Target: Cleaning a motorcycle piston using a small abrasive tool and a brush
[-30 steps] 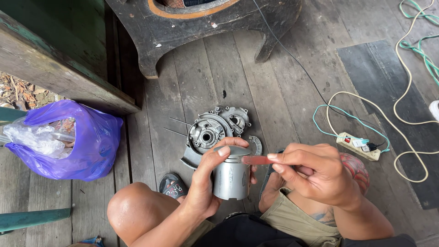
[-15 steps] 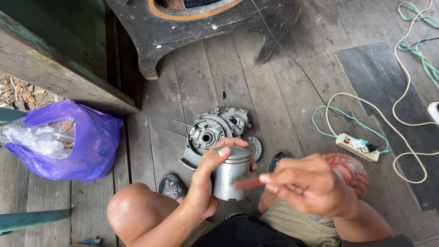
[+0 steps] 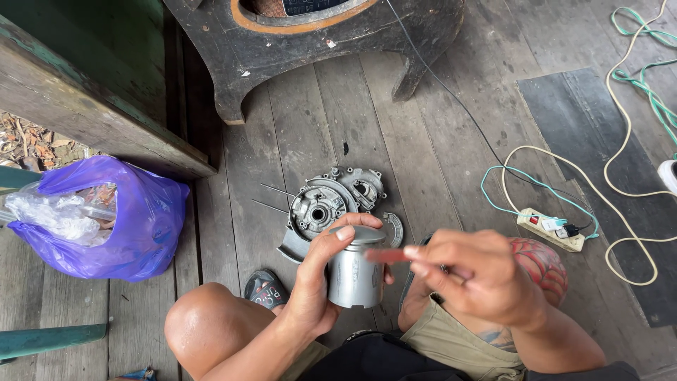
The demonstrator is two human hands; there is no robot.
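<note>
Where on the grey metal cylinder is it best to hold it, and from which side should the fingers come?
Probably around its smooth round wall, from the left side, as the left hand now holds the metal cylinder. The curved wall fits a wrapped palm, and this leaves the top free for the red tool in the right hand.

A grey engine casing [image 3: 331, 204] lies on the plank floor [image 3: 423, 141] at the middle of the frame, with two thin metal rods [image 3: 271, 197] just left of it and a dark sandal [image 3: 264, 289] below them. At the left edge sits a purple plastic bag [image 3: 134, 226] holding crumpled clear plastic, and a dark wooden stool [image 3: 317, 42] with an orange-rimmed top stands at the upper middle. On the right a white power strip [image 3: 550, 229] rests among looping cream and green cables [image 3: 627, 127], beside a dark mat [image 3: 599, 162].
</note>
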